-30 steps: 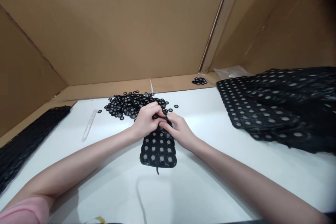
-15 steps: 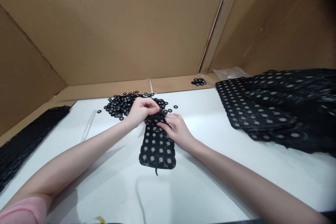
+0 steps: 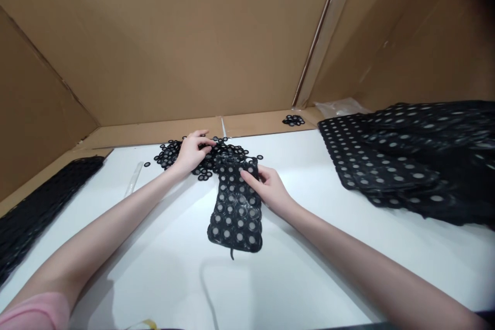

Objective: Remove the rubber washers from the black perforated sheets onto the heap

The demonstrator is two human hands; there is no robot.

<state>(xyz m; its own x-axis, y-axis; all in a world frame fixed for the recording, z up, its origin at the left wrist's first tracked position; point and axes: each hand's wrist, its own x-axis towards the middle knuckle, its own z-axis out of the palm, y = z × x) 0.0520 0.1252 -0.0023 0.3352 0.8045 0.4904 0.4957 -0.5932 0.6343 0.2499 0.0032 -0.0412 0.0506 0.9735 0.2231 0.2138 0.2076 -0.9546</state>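
A black rubbery sheet (image 3: 235,211) with rows of pale grey dots and a short tail at its near end lies in the middle of the white table. My right hand (image 3: 270,188) grips its right edge near the far end, thumb on top and fingers beneath. Over the pile of small black rings (image 3: 166,155) with grey centres is my left hand (image 3: 191,152), its fingers bent and apart at the pile's surface. Whether a ring touches the fingertips cannot be made out. The sheet's far end overlaps the pile.
At the right lies a heap of larger black dotted sheets (image 3: 371,165). A long black stack (image 3: 50,206) runs along the left edge. A clear strip (image 3: 133,179) lies left of the pile, and a few rings (image 3: 294,120) sit on the cardboard (image 3: 255,122) at the back.
My left hand has moved from the sheet's far end leftward to the ring pile, its fingers spreading. My right hand has shifted slightly right, and more of the sheet shows, lying flatter.
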